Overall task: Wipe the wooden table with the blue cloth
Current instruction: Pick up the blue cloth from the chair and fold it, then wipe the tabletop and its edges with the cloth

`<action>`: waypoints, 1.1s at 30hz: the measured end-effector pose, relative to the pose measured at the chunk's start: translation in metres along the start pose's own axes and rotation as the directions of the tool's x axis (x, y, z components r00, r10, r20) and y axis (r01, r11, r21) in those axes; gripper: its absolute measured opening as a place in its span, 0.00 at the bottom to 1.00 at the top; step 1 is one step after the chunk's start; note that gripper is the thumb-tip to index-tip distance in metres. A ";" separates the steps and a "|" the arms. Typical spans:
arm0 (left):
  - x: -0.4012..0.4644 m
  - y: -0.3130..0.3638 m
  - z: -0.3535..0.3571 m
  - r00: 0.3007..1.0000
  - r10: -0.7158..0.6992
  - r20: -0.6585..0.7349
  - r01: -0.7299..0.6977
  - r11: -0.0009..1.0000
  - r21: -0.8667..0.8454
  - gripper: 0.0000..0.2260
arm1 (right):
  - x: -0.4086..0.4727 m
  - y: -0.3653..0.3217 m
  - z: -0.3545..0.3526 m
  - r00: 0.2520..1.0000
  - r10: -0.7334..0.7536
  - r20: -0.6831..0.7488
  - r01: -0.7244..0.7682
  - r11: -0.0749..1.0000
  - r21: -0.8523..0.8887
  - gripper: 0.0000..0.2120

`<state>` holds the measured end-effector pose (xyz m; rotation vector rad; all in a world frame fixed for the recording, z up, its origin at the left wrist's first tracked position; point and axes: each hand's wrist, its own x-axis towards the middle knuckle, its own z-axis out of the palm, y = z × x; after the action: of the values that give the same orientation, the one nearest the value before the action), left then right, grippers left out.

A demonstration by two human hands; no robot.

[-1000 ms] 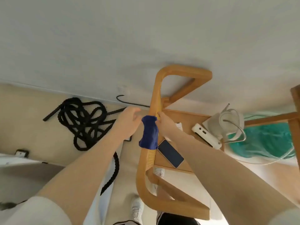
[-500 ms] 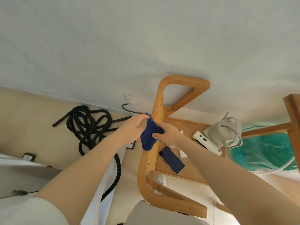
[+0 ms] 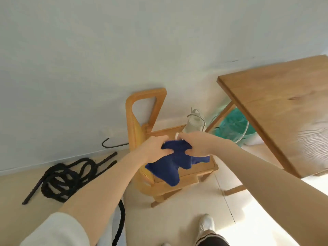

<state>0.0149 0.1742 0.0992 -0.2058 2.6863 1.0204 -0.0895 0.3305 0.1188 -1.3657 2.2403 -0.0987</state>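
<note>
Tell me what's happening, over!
Left hand and right hand both gripping blue cloth. Cloth off wooden table. Nothing on it.

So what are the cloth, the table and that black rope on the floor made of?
Cloth: soft, thick fabric, probably terry or microfibre, since it bunches and droops from both hands; matte dark blue.
Table: wood, with visible grain and a knot; smooth, with a slight sheen.
Rope: thick twisted or braided fibre, matte black; which fibre can't be told.

sleeve (image 3: pixel 58 229): white, pushed up | shoe (image 3: pixel 205 225): white | trouser leg (image 3: pixel 211 240): dark
</note>
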 end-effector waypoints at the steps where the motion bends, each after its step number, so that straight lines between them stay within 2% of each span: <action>1: 0.005 0.009 0.003 1.000 -0.002 -0.003 0.002 1.000 -0.016 0.05 | -0.011 0.010 0.000 0.999 0.032 -0.022 -0.032 0.999 -0.010 0.14; 3: 0.017 0.031 0.009 0.999 0.011 -0.037 -0.013 0.999 -0.047 0.05 | -0.031 0.032 0.001 0.988 0.099 -0.117 -0.097 0.995 0.019 0.13; 5: 0.033 0.056 0.019 0.998 0.017 -0.062 -0.021 0.998 -0.064 0.07 | -0.051 0.056 0.001 0.954 0.226 -0.196 -0.217 0.974 0.070 0.12; 8: 0.063 0.098 0.042 0.998 -0.021 -0.057 0.014 0.991 -0.129 0.08 | -0.079 0.097 -0.001 0.838 0.495 -0.230 -0.453 0.866 0.214 0.14; 10: 0.090 0.129 0.059 0.995 -0.093 -0.040 0.079 0.960 -0.269 0.08 | -0.098 0.124 -0.004 0.760 0.575 -0.301 -0.455 0.803 0.386 0.14; 11: 0.102 0.148 0.068 0.989 -0.147 -0.021 0.126 0.903 -0.411 0.07 | -0.106 0.137 -0.006 0.733 0.593 -0.332 -0.408 0.775 0.482 0.14; 12: 0.112 0.168 0.077 0.978 -0.208 0.020 0.180 0.790 -0.586 0.06 | -0.114 0.149 -0.009 0.717 0.606 -0.344 -0.347 0.739 0.578 0.15; 13: 0.122 0.189 0.085 0.963 -0.255 0.089 0.235 0.630 -0.740 0.06 | -0.121 0.161 -0.014 0.710 0.616 -0.340 -0.276 0.689 0.671 0.15; 14: 0.130 0.209 0.092 0.951 -0.272 0.147 0.264 0.466 -0.844 0.06 | -0.128 0.175 -0.018 0.706 0.626 -0.330 -0.205 0.627 0.752 0.14; 15: 0.140 0.228 0.098 0.947 -0.267 0.177 0.266 0.346 -0.900 0.07 | -0.135 0.189 -0.023 0.699 0.637 -0.325 -0.143 0.570 0.809 0.13; 16: 0.151 0.245 0.104 0.950 -0.256 0.179 0.248 0.270 -0.930 0.09 | -0.142 0.205 -0.028 0.691 0.643 -0.330 -0.102 0.538 0.837 0.13; 18: 0.172 0.276 0.115 0.958 -0.250 0.141 0.187 0.171 -0.967 0.11 | -0.156 0.236 -0.037 0.688 0.616 -0.384 -0.063 0.577 0.814 0.11; 21: 0.208 0.315 0.128 0.960 -0.264 0.088 0.123 0.119 -0.985 0.17 | -0.175 0.277 -0.048 0.709 0.469 -0.527 0.003 0.745 0.667 0.08; 23: 0.232 0.332 0.135 0.954 -0.297 0.047 0.091 0.134 -0.987 0.15 | -0.180 0.305 -0.054 0.730 0.346 -0.590 0.065 0.823 0.564 0.13; 26: 0.258 0.340 0.141 0.939 -0.342 0.037 0.072 0.090 -0.993 0.12 | -0.175 0.343 -0.059 0.738 0.207 -0.642 0.041 0.936 0.349 0.27; 28: 0.272 0.339 0.144 0.952 -0.301 0.050 0.067 0.048 -0.997 0.13 | -0.168 0.359 -0.059 0.771 0.140 -0.621 0.096 0.939 0.330 0.30; 30: 0.286 0.339 0.142 0.966 -0.252 0.060 0.070 0.029 -0.997 0.14 | -0.158 0.373 -0.059 0.807 0.105 -0.581 0.199 0.878 0.435 0.32; 33: 0.308 0.335 0.136 0.972 -0.215 0.094 0.112 0.072 -0.991 0.12 | -0.142 0.390 -0.062 0.819 0.120 -0.561 0.240 0.817 0.524 0.30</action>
<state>-0.3286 0.5022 0.1233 -0.7786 1.3303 2.6188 -0.3827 0.6302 0.1042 -1.1447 2.3055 -1.2750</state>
